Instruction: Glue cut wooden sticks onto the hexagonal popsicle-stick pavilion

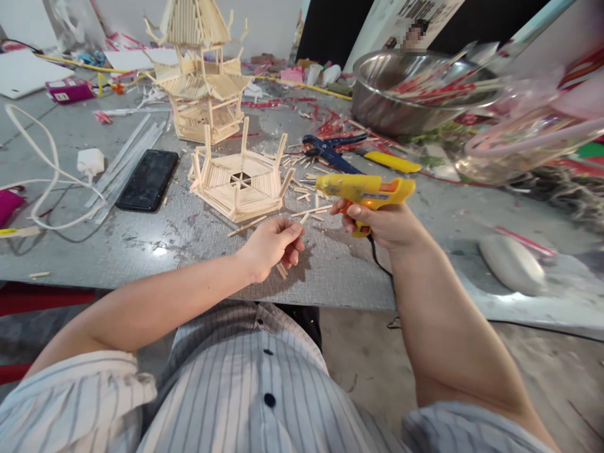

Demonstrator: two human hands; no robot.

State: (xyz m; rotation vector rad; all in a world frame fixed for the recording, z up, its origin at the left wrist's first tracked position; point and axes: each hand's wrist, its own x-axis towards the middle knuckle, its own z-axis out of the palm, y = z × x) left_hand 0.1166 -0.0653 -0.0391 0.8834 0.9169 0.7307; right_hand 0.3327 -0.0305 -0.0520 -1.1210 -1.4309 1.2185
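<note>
Near the centre of the frame, a short stick (304, 219) is pinched at the fingertips of the curled left hand (274, 244), a yellow glue gun (352, 185) is gripped by the right hand (380, 223) just right of centre, and a six-sided wooden base (258, 187) is seen upper centre on the grey table (335, 270).

Matt, bare wood shows in the pale hexagonal stick-built base (258, 173) and the pale tiered stick-built tower (219, 88) before you, on a grey table (117, 251) whose textured, scuffed top catches a glossy glare. Your yellow pistol-shaped glue gun (352, 184) is smooth plastic with a light sheen; the black rectangular phone (148, 180) has a glossy, glasslike face, the round silver-coloured bowl (377, 113) polished metal. Your grey-and-white striped shirt (226, 377) is soft-looking matt cloth.
</note>
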